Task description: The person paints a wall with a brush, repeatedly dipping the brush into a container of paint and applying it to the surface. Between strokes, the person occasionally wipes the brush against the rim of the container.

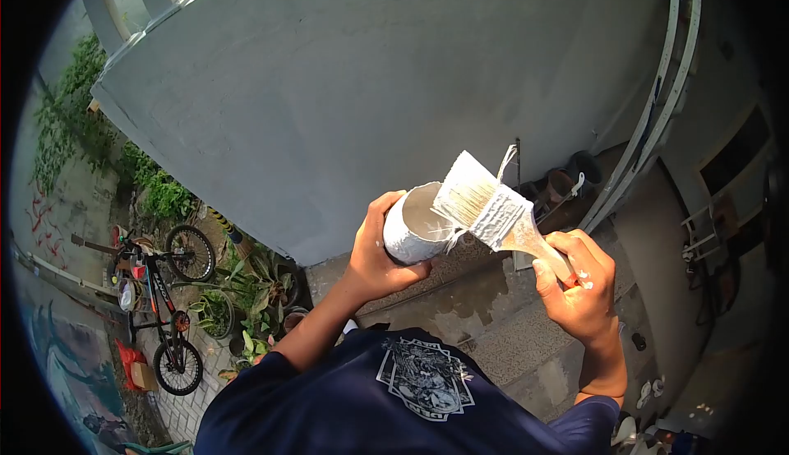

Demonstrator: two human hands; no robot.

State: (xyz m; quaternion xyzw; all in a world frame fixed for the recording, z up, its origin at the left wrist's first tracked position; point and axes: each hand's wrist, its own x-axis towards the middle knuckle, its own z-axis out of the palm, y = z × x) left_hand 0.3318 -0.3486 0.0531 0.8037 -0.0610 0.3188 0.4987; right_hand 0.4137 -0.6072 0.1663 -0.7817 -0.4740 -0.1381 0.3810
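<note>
My left hand (380,249) is wrapped round a paint-crusted cup (404,240), tilted so that its open mouth faces up and right. In my right hand (580,281) is a wide paintbrush (501,210), gripped by its wooden handle. White paint coats the brush's bristles and ferrule, and its head overlaps the cup's right rim in this view. A few stray bristles stick out at the sides of the brush. Spots of white paint show on my right hand. How much paint is in the cup is hidden.
A large grey wall (329,93) stands in front of me. On the left are a bicycle (164,315) and potted plants (218,314). A ladder-like metal frame (649,118) leans on the right, near several dark pots (562,184). Wet patches mark the concrete floor (526,348).
</note>
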